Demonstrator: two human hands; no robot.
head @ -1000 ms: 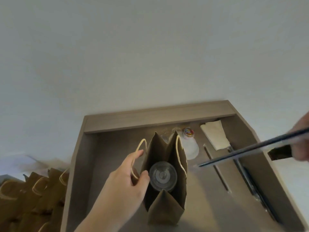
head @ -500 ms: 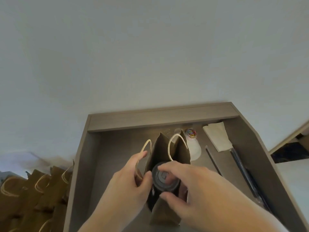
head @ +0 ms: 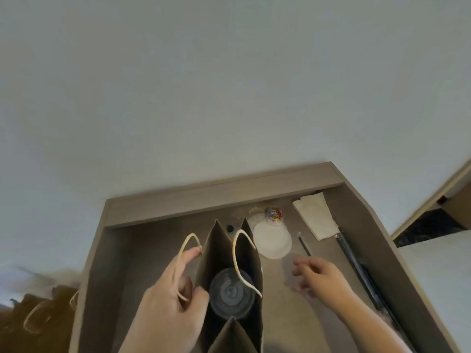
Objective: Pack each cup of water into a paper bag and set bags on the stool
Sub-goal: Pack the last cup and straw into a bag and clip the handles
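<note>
A brown paper bag (head: 221, 253) stands open on the grey table (head: 293, 309). Inside it sits a clear cup with a domed plastic lid (head: 230, 293), seen from above. My left hand (head: 170, 299) grips the bag's left wall and left handle. The bag's right handle loops over the cup's lid. My right hand (head: 318, 273) hovers over the table to the right of the bag, fingers spread, holding nothing.
A stack of clear lids (head: 271, 239) and a small jar of coloured clips (head: 274, 214) lie behind the bag. White napkins (head: 316, 220), a loose straw (head: 304, 244) and wrapped black straws (head: 356, 266) lie at the right. More paper bags (head: 38, 319) stand at lower left.
My right hand, which pressed on the cup's lid inside the bag half a second ago, has pulled out and moved right over the table. The left hand kept its hold on the bag.
</note>
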